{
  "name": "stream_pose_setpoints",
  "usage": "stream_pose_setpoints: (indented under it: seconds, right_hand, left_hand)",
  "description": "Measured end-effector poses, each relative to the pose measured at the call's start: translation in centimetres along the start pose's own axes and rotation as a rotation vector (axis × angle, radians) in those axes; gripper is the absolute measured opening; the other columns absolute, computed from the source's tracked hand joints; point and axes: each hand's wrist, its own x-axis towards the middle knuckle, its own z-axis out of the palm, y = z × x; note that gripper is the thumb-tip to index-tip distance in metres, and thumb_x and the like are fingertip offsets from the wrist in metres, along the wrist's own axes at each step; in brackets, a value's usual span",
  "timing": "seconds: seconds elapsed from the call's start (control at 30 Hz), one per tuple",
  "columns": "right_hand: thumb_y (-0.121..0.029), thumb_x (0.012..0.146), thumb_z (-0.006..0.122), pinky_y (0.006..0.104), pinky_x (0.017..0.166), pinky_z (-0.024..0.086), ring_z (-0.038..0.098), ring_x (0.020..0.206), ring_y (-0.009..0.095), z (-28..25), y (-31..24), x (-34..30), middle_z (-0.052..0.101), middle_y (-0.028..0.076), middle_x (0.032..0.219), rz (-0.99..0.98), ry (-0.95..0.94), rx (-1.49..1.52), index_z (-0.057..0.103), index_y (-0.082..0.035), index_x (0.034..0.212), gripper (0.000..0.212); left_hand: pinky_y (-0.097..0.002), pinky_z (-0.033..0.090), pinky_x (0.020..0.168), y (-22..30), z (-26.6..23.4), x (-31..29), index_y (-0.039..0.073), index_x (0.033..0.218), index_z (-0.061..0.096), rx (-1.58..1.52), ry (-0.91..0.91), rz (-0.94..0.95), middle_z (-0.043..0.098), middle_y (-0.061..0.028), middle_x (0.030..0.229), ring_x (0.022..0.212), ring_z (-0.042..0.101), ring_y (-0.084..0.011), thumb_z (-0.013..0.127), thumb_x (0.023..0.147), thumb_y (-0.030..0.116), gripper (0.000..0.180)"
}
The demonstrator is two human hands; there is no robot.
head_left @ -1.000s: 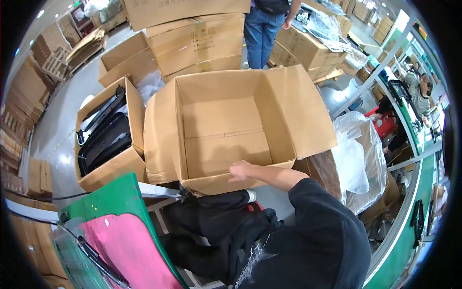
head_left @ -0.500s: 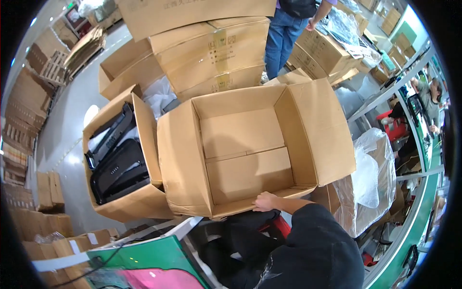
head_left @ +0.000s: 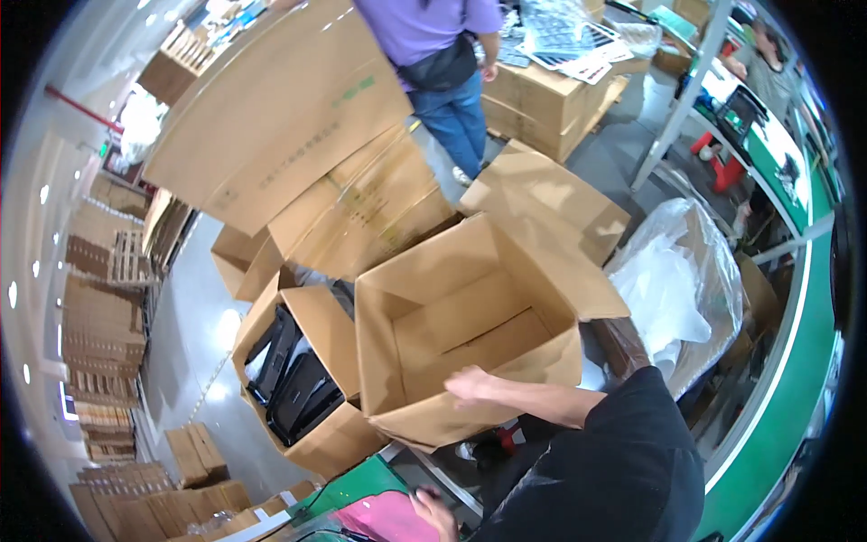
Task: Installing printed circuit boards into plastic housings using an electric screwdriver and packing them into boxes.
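An open, deep cardboard box (head_left: 470, 334) stands tilted in front of me, with nothing inside that I can see. On its near rim rests my right hand (head_left: 471, 386), fingers curled over the edge and slightly blurred. At the lower edge, my left hand (head_left: 438, 517) is partly in view beside a pink sheet (head_left: 384, 515) on a green surface. A dark shape lies by its fingertips, and I cannot make out whether the hand holds it. Left of the box, a smaller open carton (head_left: 339, 443) contains black plastic parts (head_left: 302, 388).
Large stacked cartons (head_left: 361, 203) rise behind the box, under a big cardboard panel (head_left: 289, 117). A person in purple (head_left: 452, 63) stands behind them. To the right are a plastic-lined container (head_left: 668, 289) and a long green workbench (head_left: 795, 361). A carton flap (head_left: 551, 199) sticks out.
My view has swung, so the surroundings sit tilted. The open box looks turned and tipped, with my right hand still at its near rim. My left hand has come into view at the bottom.
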Motion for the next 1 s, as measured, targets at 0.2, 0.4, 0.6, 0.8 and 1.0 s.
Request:
stream_pose_setpoints:
  seconds: [0.2,0.4,0.6,0.8,1.0]
  right_hand:
    - [-0.050,0.061,0.079,0.0456,0.080,0.049,0.065,0.092,0.034,-14.9,-4.3,-3.4,0.067,0.017,0.091,0.003,0.185,0.012,0.064,-0.003,0.093,0.059]
    - [-0.027,0.083,0.058,0.0428,0.099,0.034,0.043,0.123,0.027,-7.5,1.8,1.2,0.051,0.014,0.126,0.324,1.038,-0.222,0.057,-0.007,0.111,0.034]
    - [-0.017,0.083,0.056,0.0448,0.104,0.031,0.039,0.128,0.031,-1.7,1.2,-4.4,0.040,0.012,0.141,0.425,1.092,-0.212,0.050,-0.012,0.126,0.044]
    - [-0.016,0.080,0.054,0.0472,0.104,0.034,0.041,0.128,0.031,3.8,-2.9,-11.0,0.039,0.012,0.143,0.627,0.995,-0.120,0.048,-0.011,0.128,0.049]
    - [-0.029,0.078,0.056,0.0405,0.097,0.044,0.056,0.111,0.036,16.7,-0.9,-14.8,0.060,0.018,0.119,1.225,0.501,0.737,0.066,-0.009,0.111,0.039]
  left_hand:
    - [-0.0270,0.037,0.067,11.0,10.0,8.2,0.005,0.087,0.046,-0.047,-0.198,0.372,0.048,-0.0028,0.074,0.069,0.044,-0.0120,0.038,0.101,0.031,0.030]
    - [-0.0268,0.041,0.071,10.4,15.6,16.9,0.003,0.091,0.053,-0.097,-0.563,0.251,0.052,-0.0019,0.075,0.072,0.049,-0.0119,0.040,0.102,0.026,0.029]
    - [-0.0368,0.046,0.065,7.9,19.4,22.9,0.001,0.095,0.054,0.156,-0.568,0.572,0.057,-0.0098,0.072,0.067,0.058,-0.0218,0.046,0.097,0.033,0.033]
    - [-0.0491,0.043,0.072,7.4,20.3,25.8,-0.001,0.096,0.054,0.213,-0.479,0.955,0.057,-0.0223,0.086,0.084,0.055,-0.0402,0.054,0.089,0.027,0.029]
    - [-0.0502,0.040,0.076,9.0,19.9,24.6,0.000,0.092,0.054,0.287,-0.473,1.035,0.056,-0.0216,0.085,0.086,0.052,-0.0401,0.056,0.088,0.025,0.025]
